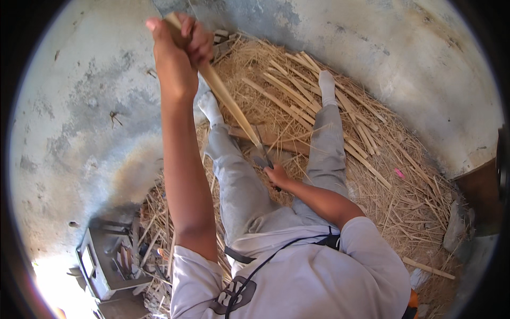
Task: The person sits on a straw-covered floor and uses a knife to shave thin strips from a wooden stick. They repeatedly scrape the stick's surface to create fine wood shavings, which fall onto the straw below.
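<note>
My left hand [180,50] is raised high at the upper left, its fingers wrapped round the top end of a long pale strip of split wood or bamboo [226,98]. The strip slants down to the right, and its lower end meets a knife [262,151] between my legs. Low in front of my lap, my right hand [277,176] is closed on the knife's dark handle. The blade points up and away from me, partly hidden by the strip. A brown wooden block or plank [289,144] lies across the floor just beyond, between my shins.
Several cut strips [297,90] lie heaped around my right foot. Shavings and splinters [393,212] cover the floor. Worn plaster walls [372,48] curve around the far side and left. A grey metal box-like frame [103,260] stands at lower left. A small pink scrap [399,173] lies at right.
</note>
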Demonstrator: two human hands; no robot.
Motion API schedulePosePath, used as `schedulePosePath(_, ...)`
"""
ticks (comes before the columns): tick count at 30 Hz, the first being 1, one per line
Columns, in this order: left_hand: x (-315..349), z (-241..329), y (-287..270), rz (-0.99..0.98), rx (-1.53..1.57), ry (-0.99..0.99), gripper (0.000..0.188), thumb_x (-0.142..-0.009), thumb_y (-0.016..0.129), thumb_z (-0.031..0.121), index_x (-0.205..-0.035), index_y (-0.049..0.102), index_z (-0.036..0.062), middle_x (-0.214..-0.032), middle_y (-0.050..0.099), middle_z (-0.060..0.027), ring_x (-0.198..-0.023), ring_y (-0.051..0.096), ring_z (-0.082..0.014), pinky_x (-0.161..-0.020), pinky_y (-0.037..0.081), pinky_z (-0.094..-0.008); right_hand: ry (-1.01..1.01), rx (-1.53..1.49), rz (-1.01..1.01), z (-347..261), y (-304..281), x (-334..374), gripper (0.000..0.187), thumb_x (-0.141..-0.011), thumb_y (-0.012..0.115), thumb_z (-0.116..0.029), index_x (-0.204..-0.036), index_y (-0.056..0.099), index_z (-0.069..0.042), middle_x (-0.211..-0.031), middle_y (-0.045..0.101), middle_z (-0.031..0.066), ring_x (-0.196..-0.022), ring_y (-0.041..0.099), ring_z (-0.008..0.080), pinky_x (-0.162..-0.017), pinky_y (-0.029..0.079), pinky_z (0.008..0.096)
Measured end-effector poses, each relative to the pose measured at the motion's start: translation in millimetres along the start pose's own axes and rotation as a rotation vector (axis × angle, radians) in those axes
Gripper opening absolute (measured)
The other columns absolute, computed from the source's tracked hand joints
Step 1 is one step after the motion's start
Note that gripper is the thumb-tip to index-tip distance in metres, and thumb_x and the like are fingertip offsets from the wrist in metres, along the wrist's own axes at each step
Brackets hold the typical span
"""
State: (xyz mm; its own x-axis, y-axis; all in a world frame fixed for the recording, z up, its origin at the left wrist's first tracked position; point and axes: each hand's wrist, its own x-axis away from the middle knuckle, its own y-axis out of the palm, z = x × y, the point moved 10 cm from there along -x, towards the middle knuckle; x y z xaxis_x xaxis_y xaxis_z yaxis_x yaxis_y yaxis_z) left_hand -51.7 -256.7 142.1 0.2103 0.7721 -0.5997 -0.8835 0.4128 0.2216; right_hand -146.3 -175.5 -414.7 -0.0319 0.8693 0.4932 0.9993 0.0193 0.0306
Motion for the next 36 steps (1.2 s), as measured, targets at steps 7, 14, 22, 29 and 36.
schedulePosePath(7,9,-13,4,-0.111,0.175,0.071,0.057,-0.102,0.035,0.068,-0.078,0.045,0.0167,-0.06,0.036,0.005,-0.051,0.034,-0.0111,-0.05,0.028,-0.0266,-0.025,-0.008,0.017,6,-7,-7,0.026,-0.093,0.065,-0.026,-0.08,0.055,-0.005,-0.054,0.049,0.0022,-0.04,0.047,0.0147,-0.039,0.037,0.0357)
schedulePosePath(14,11,7,-1,0.134,-0.068,0.13,0.057,-0.105,0.037,0.062,-0.08,0.036,0.0108,-0.063,0.028,0.0013,-0.053,0.024,-0.0105,-0.048,0.018,-0.0297,-0.269,-0.098,0.017,-49,6,20,0.033,-0.094,0.064,-0.03,-0.073,0.053,-0.007,-0.054,0.048,0.0032,-0.043,0.047,0.0164,-0.042,0.038,0.038)
schedulePosePath(22,6,14,-30,0.195,-0.064,0.162,0.062,-0.1,0.041,0.069,-0.077,0.035,0.0117,-0.061,0.025,0.003,-0.051,0.019,-0.0089,-0.047,0.014,-0.029,0.188,0.041,0.088,1,-12,3,0.023,-0.09,0.065,-0.023,-0.082,0.056,-0.004,-0.055,0.046,0.0024,-0.04,0.042,0.0146,-0.039,0.036,0.0338)
schedulePosePath(29,12,15,-34,0.164,-0.069,0.156,0.063,-0.1,0.041,0.07,-0.076,0.034,0.0124,-0.06,0.023,0.0032,-0.051,0.018,-0.0092,-0.046,0.014,-0.0296,-0.683,-0.441,0.164,-187,-9,78,0.029,-0.101,0.063,-0.03,-0.084,0.055,-0.007,-0.054,0.045,-0.0033,-0.046,0.045,0.0086,-0.043,0.036,0.0287)
schedulePosePath(36,7,10,-21,0.096,-0.03,0.134,0.064,-0.099,0.039,0.072,-0.076,0.032,0.0129,-0.059,0.022,0.0025,-0.051,0.017,-0.0101,-0.047,0.016,-0.0304,0.028,0.207,0.121,16,-9,-18,0.025,-0.092,0.064,-0.022,-0.081,0.052,-0.003,-0.055,0.047,0.0048,-0.039,0.046,0.0162,-0.038,0.035,0.0352)
